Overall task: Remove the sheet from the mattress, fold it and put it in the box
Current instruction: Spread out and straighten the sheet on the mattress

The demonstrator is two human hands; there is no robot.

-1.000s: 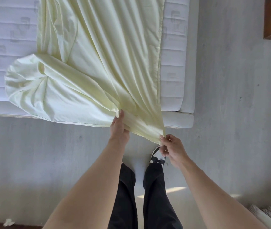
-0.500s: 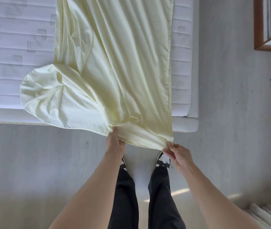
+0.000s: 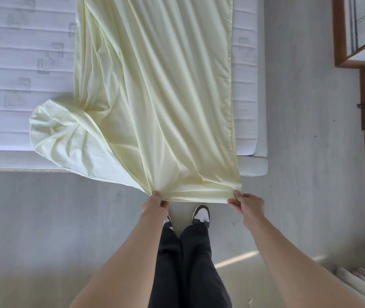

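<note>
We stand at the foot of the mattress, holding the near edge of the pale yellow sheet out over the floor. Our left hand pinches one end of that edge, thumb and fingers closed on the cloth, and our right hand, at three o'clock from the left, pinches the other end the same way, so the hem hangs fairly taut between them just above our shoes. From our hands the sheet runs up toward twelve o'clock as a long, creased band lying on the mattress, apparently doubled lengthwise, though we cannot tell how many layers there are. At about ten o'clock from our left hand a loose rounded bulge of cloth spills over the mattress edge, not yet straightened. We judge the sheet is already off the corners, since bare quilted mattress shows at nine o'clock and along the three o'clock side of the band, so the removal looks done and the folding is under way. Left to do: smooth that bulge, fold the band down to a compact bundle, and put it in the box, which is not visible here.
</note>
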